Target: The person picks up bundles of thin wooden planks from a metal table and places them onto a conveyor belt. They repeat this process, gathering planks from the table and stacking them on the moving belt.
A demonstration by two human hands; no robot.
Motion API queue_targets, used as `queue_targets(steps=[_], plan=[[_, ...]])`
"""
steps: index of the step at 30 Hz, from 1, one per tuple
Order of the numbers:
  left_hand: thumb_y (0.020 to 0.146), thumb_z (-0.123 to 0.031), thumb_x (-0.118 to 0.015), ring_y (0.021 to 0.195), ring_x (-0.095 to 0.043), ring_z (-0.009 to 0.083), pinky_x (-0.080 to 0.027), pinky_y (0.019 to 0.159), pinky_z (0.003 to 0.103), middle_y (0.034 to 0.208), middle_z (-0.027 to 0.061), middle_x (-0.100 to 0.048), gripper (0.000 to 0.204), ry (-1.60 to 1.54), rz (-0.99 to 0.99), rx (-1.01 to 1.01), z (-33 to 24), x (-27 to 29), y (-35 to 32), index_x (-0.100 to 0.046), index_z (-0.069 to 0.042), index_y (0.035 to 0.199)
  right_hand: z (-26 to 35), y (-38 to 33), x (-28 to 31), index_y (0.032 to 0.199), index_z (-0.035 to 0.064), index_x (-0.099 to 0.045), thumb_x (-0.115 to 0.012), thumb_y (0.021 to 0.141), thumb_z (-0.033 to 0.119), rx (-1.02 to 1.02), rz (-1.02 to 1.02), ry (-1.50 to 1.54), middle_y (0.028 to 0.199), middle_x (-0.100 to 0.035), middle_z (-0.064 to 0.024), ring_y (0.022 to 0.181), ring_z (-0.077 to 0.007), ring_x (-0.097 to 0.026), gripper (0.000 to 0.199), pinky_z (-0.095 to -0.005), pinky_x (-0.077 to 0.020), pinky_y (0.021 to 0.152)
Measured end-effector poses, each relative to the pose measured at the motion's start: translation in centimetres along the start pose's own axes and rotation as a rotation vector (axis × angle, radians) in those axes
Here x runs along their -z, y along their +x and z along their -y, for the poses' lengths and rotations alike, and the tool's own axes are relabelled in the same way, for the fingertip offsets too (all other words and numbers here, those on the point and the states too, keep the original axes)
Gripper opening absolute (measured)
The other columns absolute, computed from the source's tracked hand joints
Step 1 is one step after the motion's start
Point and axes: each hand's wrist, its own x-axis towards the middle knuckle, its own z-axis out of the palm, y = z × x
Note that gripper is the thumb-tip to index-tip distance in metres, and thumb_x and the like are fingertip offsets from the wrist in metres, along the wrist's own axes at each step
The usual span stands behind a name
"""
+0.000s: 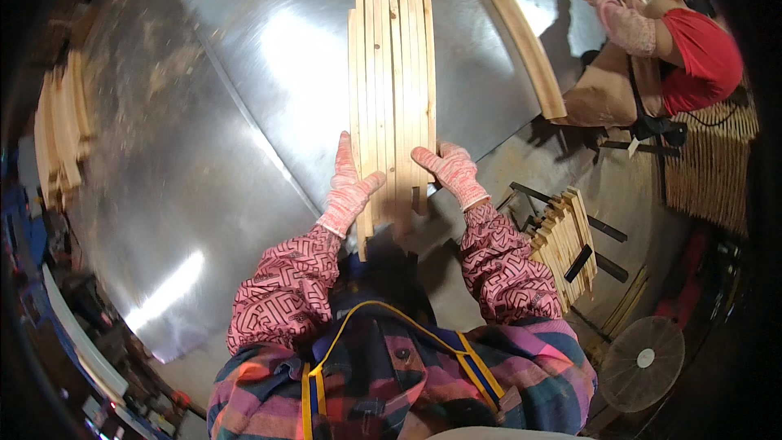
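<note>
A bundle of long, pale wooden strips [391,90] lies side by side in front of me on a shiny metal table [244,57], its ends uneven. My left hand [350,187], in a pink-and-white knitted glove, presses the bundle's left side near its close end, thumb over the top. On the opposite side my right hand [452,169], gloved alike, grips the edge with its thumb on top; its other fingers are mostly hidden. The near ends of the strips stick out past the table edge towards my body.
A long board [521,33] lies on the table to the right, near a co-worker in a red shirt [705,61]. Stacked strips [566,244] rest on a rack at right, behind a round fan [642,363]. More strips [61,126] lie at far left.
</note>
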Motion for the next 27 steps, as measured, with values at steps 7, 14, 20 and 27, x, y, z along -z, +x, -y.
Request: queue_targets(steps=[7, 14, 20, 27], plan=[[0.098, -0.027, -0.052, 0.109, -0.060, 0.0411, -0.048, 0.097, 0.041, 0.140, 0.0276, -0.045, 0.065, 0.543, -0.221, -0.006, 3.9, 14.3, -16.5, -0.025, -0.007, 0.154, 3.9, -9.6, -14.9, 0.130, -0.0118, -0.055, -0.065, 0.082, 0.069, 0.204, 0.149, 0.213, 0.121, -0.065, -0.0277, 0.117, -0.0336, -0.062, 0.094, -0.0391, -0.0457, 0.101], [0.096, -0.025, -0.054, 0.118, -0.055, 0.0370, -0.047, 0.099, 0.042, 0.133, 0.0242, -0.045, 0.061, 0.551, -0.333, 0.060, 13.0, 34.5, -33.8, -0.032, -0.014, 0.152, 10.8, -20.1, -36.5, 0.133, -0.0039, -0.058, -0.064, 0.082, 0.070, 0.098, 0.321, 0.033, 0.125, -0.066, -0.0204, 0.120, -0.0283, -0.060, 0.090, -0.0384, -0.0425, 0.105], [0.098, -0.068, -0.034, 0.134, -0.050, 0.0266, -0.031, 0.116, 0.039, 0.142, 0.0156, -0.055, 0.075, 0.076, -0.152, 0.225, 10.6, 46.8, -43.2, -0.049, -0.013, 0.146, 16.4, -22.6, -43.2, 0.118, 0.0041, -0.072, -0.061, 0.085, 0.071, 0.264, 0.491, -0.203, 0.102, -0.072, -0.0117, 0.085, -0.0207, -0.066, 0.075, -0.0336, -0.0534, 0.078], [0.089, -0.060, -0.060, 0.120, -0.059, 0.0245, -0.039, 0.106, 0.036, 0.127, 0.0121, -0.066, 0.068, 0.099, -0.507, 0.302, 8.2, 49.4, -34.5, -0.058, -0.012, 0.137, 22.7, -13.5, -43.0, 0.117, 0.0009, -0.065, -0.069, 0.083, 0.064, 0.238, 0.064, 0.158, 0.099, -0.067, -0.0119, 0.089, -0.0236, -0.066, 0.072, -0.0373, -0.0543, 0.085]])
